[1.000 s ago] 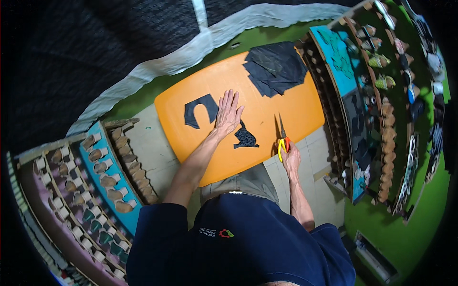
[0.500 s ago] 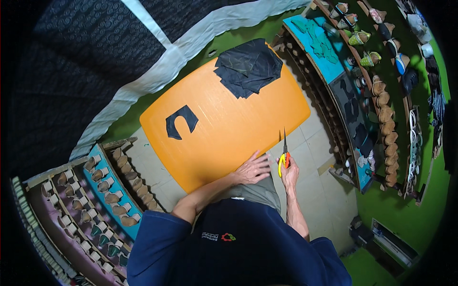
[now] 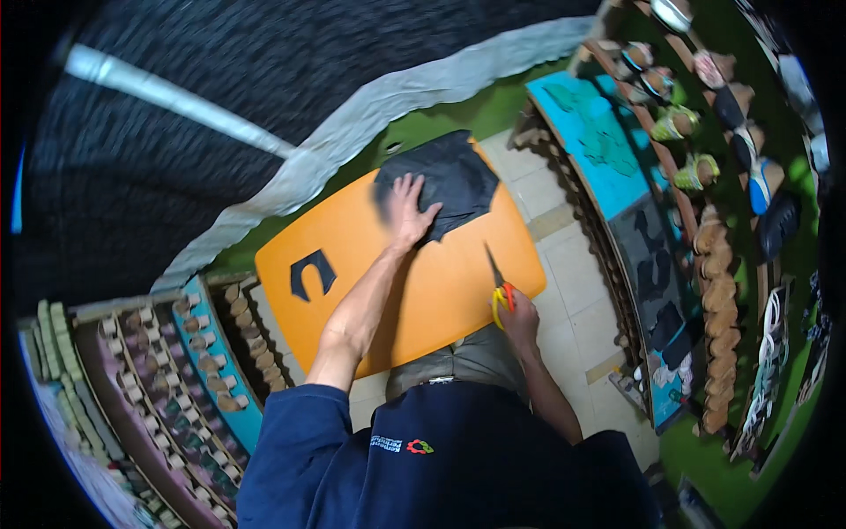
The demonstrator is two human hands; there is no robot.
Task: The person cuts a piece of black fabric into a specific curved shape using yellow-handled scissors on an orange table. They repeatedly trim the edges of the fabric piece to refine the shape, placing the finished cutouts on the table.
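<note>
My left hand [image 3: 411, 212] reaches across the orange table [image 3: 388, 309], fingers spread over the near-left part of a pile of dark cut pieces [image 3: 454, 181]. Whether it presses on the pile or hovers just above, I cannot tell. In my right hand [image 3: 520, 319], over the table's near right edge, is a pair of scissors [image 3: 500, 291] with yellow and red handles. Their dark blades point away from me and look closed. A single U-shaped dark piece [image 3: 324, 264] lies by itself at the table's left side.
Shelves of brown shoe lasts [image 3: 211, 361] stand at the left. On the right, a blue bench [image 3: 608, 189] carries green and dark cut pieces, with racks of shoes [image 3: 696, 172] beyond it. A dark curtain with a pale border [image 3: 352, 106] hangs behind the table.
My left hand has moved from the table's near edge forward to the dark pile. My right hand has shifted slightly left with the scissors. The whole view has tilted.
</note>
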